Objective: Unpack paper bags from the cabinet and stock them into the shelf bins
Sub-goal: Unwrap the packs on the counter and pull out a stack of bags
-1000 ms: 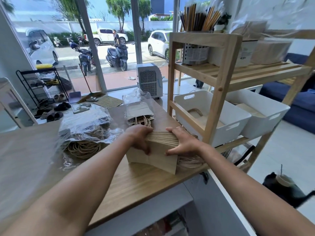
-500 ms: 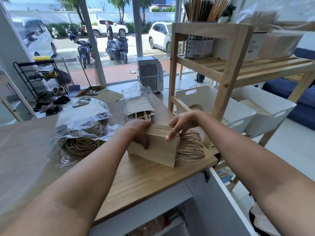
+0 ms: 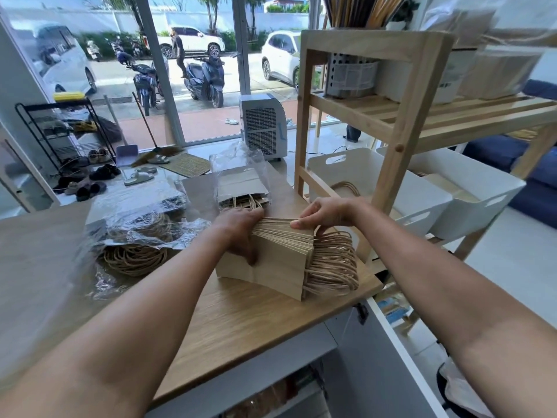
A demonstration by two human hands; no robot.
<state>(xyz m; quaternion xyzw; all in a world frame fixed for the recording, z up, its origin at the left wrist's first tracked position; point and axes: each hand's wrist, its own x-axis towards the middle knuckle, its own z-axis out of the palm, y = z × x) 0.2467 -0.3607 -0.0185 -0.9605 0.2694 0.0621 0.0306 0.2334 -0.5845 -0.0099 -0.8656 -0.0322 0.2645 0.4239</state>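
A thick stack of flat brown paper bags with twisted paper-cord handles (image 3: 280,260) stands on edge on the wooden countertop (image 3: 241,321), near its right edge, with the cord loops bunched toward the right. The left hand (image 3: 241,233) is clamped over the stack's left end, fingers curled down the near face. The right hand (image 3: 325,212) pinches the top edges of the bags at the right end, thumb on the near side and fingers on the far side, so both hands are closed on the same stack.

Just beyond the stack, farther along the counter, lies a clear plastic sleeve holding more brown paper bags (image 3: 241,182), its cord handles pointing toward the hands. To the left sits another crinkled clear plastic wrap with a coil of brown cord handles (image 3: 135,236) spilling out at its near side; what it holds under the glare is probably more bags, though the plastic hides most of it.

Right of the counter stands a light wooden shelf unit (image 3: 401,116). On its lower level sit two white plastic bins side by side: the left white bin (image 3: 422,203) shows a cord handle inside, and the right white bin (image 3: 482,194) holds something flat and tan. The upper shelf carries a perforated metal holder filled with sticks (image 3: 352,73).
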